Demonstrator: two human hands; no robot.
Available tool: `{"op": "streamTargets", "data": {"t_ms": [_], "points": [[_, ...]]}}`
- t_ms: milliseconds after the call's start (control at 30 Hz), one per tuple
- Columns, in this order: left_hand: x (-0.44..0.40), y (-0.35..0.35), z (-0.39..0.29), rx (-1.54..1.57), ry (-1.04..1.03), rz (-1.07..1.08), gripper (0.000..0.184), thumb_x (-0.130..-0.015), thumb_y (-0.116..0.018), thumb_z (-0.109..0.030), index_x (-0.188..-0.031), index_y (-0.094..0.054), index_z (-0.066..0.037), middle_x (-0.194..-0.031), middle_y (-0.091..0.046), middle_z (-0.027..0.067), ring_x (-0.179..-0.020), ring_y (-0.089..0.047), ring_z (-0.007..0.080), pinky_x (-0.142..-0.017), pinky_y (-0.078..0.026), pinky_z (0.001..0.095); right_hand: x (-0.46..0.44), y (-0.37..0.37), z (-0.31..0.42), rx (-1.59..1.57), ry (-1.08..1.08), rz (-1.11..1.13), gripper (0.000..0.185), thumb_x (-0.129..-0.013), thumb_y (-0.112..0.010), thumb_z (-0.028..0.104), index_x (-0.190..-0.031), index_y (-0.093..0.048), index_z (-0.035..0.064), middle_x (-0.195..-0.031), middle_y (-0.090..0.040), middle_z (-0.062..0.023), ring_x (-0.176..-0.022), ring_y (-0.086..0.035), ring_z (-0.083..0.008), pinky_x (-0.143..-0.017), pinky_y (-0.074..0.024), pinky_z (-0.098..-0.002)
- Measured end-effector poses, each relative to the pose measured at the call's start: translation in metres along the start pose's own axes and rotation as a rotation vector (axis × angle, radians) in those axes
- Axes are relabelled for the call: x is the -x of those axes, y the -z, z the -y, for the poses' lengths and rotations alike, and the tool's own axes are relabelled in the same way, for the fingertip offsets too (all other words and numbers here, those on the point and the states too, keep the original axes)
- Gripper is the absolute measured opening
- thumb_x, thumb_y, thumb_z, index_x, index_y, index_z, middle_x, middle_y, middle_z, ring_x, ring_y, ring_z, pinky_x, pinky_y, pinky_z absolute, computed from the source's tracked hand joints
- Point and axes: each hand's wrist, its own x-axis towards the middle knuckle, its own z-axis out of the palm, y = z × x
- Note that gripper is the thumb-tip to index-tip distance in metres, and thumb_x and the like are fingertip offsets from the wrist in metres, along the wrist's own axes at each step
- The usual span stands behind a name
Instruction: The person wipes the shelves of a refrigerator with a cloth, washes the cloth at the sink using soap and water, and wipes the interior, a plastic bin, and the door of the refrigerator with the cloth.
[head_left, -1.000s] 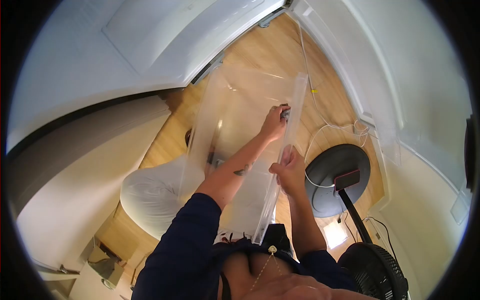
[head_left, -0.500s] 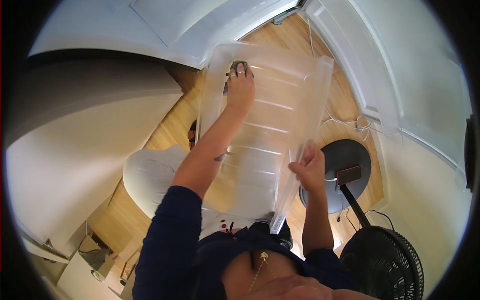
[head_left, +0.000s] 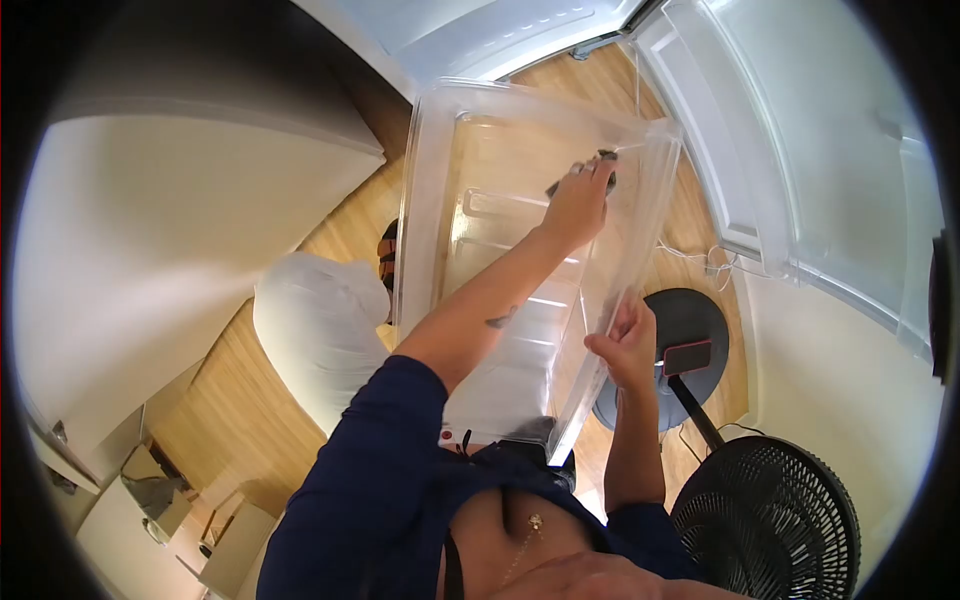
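Across the see-through bin [head_left: 428, 150] goes my left hand [head_left: 578, 212], half a second ago at its 11 o'clock corner, now near the 1 o'clock corner, the dark cloth [head_left: 608, 156] travelling with it. My left fingers are closed over that cloth, bunched beneath them, which seems to let the palm bear down on the plastic. At the bin's 3 o'clock side, my right hand [head_left: 628, 348] grips the long rim, thumb on the inner face and fingers outside, apparently to keep the light plastic from sliding or tipping under the other arm's push. The bin lies before me, its 6 o'clock end drawn up close to my body, likely for a second point of support; a bent leg in white [head_left: 312, 330] sits at 9 o'clock. No brand, label or lettering can be read on bin or cloth. Toward 3 o'clock, a phone with a red edge [head_left: 688, 357] shows a dark face with no legible text; at 4 o'clock, a black fan [head_left: 775, 520] displays no maker's name that I can make out.
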Motion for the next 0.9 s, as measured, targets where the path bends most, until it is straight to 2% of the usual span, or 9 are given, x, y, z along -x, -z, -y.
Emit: {"op": "streamTargets", "data": {"t_ms": [400,500,567,633,667,700,767,867,900], "points": [[0.205,-0.003,-0.032,0.403,0.211,0.517,0.042,-0.066,-0.048,0.010,-0.105,-0.046,-0.004,-0.100,-0.050,0.0195,-0.095,-0.048,0.0374,-0.080,-0.039,0.0436,-0.005,0.004,-0.012,-0.089,-0.074,-0.115,0.028,-0.053,-0.057,-0.001,-0.068,-0.036,0.0095,-0.054,-0.038,0.0038,-0.037,-0.034,-0.0045,-0.034,-0.0261,-0.0200],[0.248,0.009,-0.037,0.387,0.287,1.089,0.040,-0.063,-0.047,0.006,-0.102,-0.050,-0.002,-0.097,-0.054,0.0207,-0.098,-0.049,0.0356,-0.083,-0.038,0.0426,-0.003,0.005,-0.003,0.014,-0.202,-0.046,0.036,-0.051,-0.057,-0.001,-0.087,-0.051,-0.0012,-0.072,-0.053,-0.0015,-0.060,-0.052,-0.0099,-0.053,-0.0404,-0.0208],[0.248,0.024,-0.038,0.381,0.222,0.965,0.034,-0.065,-0.049,0.000,-0.098,-0.054,-0.003,-0.096,-0.057,0.0198,-0.095,-0.053,0.0338,-0.082,-0.040,0.0420,-0.002,-0.002,-0.002,-0.021,-0.129,-0.036,0.036,-0.052,-0.057,-0.001,-0.087,-0.050,-0.0011,-0.071,-0.052,-0.0013,-0.058,-0.051,-0.0094,-0.050,-0.0394,-0.0205],[0.192,0.061,-0.048,0.359,0.336,1.429,0.026,-0.067,-0.050,-0.006,-0.093,-0.057,-0.005,-0.094,-0.060,0.0174,-0.091,-0.056,0.0321,-0.078,-0.042,0.0417,0.000,-0.008,-0.002,-0.058,-0.064,-0.029,0.036,-0.052,-0.058,-0.001,-0.087,-0.050,-0.0010,-0.070,-0.052,-0.0011,-0.055,-0.050,-0.0089,-0.048,-0.0384,-0.0202],[0.166,0.072,-0.042,0.251,0.186,1.429,0.023,-0.069,-0.051,-0.009,-0.091,-0.058,-0.006,-0.092,-0.060,0.0168,-0.089,-0.057,0.0313,-0.076,-0.043,0.0410,-0.001,-0.009,0.000,-0.045,-0.053,-0.036,0.029,-0.053,-0.057,-0.001,-0.081,-0.047,0.0014,-0.063,-0.044,0.0019,-0.048,-0.042,-0.0064,-0.043,-0.0325,-0.0196],[0.141,0.084,-0.037,0.143,0.038,1.420,0.021,-0.070,-0.052,-0.011,-0.089,-0.059,-0.007,-0.091,-0.061,0.0163,-0.087,-0.058,0.0306,-0.075,-0.044,0.0403,0.000,-0.011,0.002,-0.032,-0.042,-0.042,0.023,-0.055,-0.056,-0.001,-0.075,-0.045,0.0039,-0.055,-0.036,0.0048,-0.042,-0.034,-0.0039,-0.039,-0.0265,-0.0191],[0.089,0.113,-0.036,0.017,0.387,0.652,0.020,-0.073,-0.051,-0.009,-0.091,-0.058,-0.005,-0.089,-0.059,0.0174,-0.086,-0.057,0.0304,-0.075,-0.045,0.0386,0.004,-0.014,0.015,-0.018,-0.077,-0.045,0.023,-0.054,-0.056,-0.001,-0.072,-0.043,0.0048,-0.055,-0.035,0.0052,-0.044,-0.033,-0.0037,-0.040,-0.0258,-0.0194],[0.028,0.106,-0.004,-0.244,0.113,-0.209,0.029,-0.073,-0.051,-0.002,-0.102,-0.052,-0.001,-0.098,-0.055,0.0200,-0.090,-0.053,0.0347,-0.079,-0.043,0.0415,0.006,-0.014,0.011,0.031,-0.089,-0.032,0.023,-0.053,-0.056,-0.001,-0.068,-0.039,0.0069,-0.055,-0.032,0.0059,-0.048,-0.030,-0.0036,-0.043,-0.0235,-0.0202],[0.022,0.093,0.009,-0.244,0.109,-0.215,0.029,-0.073,-0.051,-0.002,-0.102,-0.052,-0.001,-0.098,-0.055,0.0200,-0.090,-0.053,0.0347,-0.079,-0.043,0.0415,0.005,-0.014,0.006,0.065,-0.063,-0.020,0.025,-0.053,-0.056,-0.001,-0.065,-0.037,0.0080,-0.055,-0.031,0.0062,-0.050,-0.028,-0.0038,-0.044,-0.0220,-0.0207]]}}
